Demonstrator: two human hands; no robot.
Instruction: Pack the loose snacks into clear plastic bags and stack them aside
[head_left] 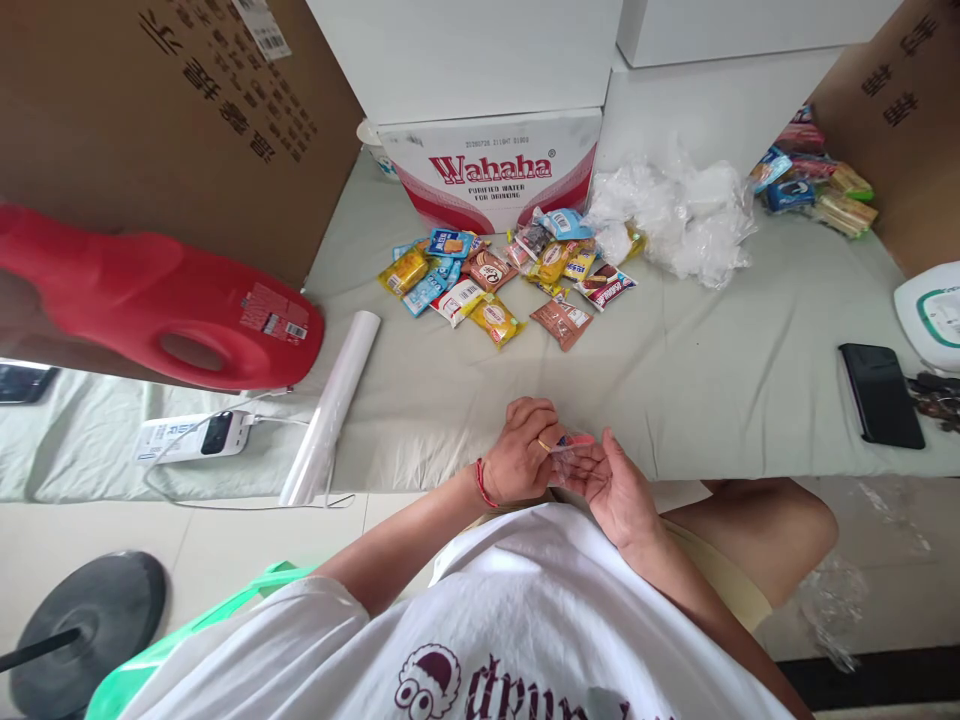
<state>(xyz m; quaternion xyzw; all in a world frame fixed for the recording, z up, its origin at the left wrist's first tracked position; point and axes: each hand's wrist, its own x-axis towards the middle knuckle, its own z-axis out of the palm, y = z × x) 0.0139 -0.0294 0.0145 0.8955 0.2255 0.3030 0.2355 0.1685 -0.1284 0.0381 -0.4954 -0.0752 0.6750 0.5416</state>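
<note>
My left hand (525,450), wearing a ring and a red string bracelet, is closed with its fingers curled over one side of a small clear plastic bag (574,458). Something pink and blue shows at the bag, too small to name. On the other side my right hand (619,490) lies palm up, fingers under the plastic and thumb at its upper edge. Both hands are at the table's front edge, close to my lap. Beyond them lie a brown snack packet (564,322), a yellow snack packet (495,318) and several other wrapped snacks in a loose pile.
Behind the snacks stands a Wahaha water carton (491,195), with crumpled clear bags (690,215) beside it. A red jug (172,310), a white roll (334,405) and a power strip (195,437) are left. Rightward lie a phone (881,395) and more snacks (814,175).
</note>
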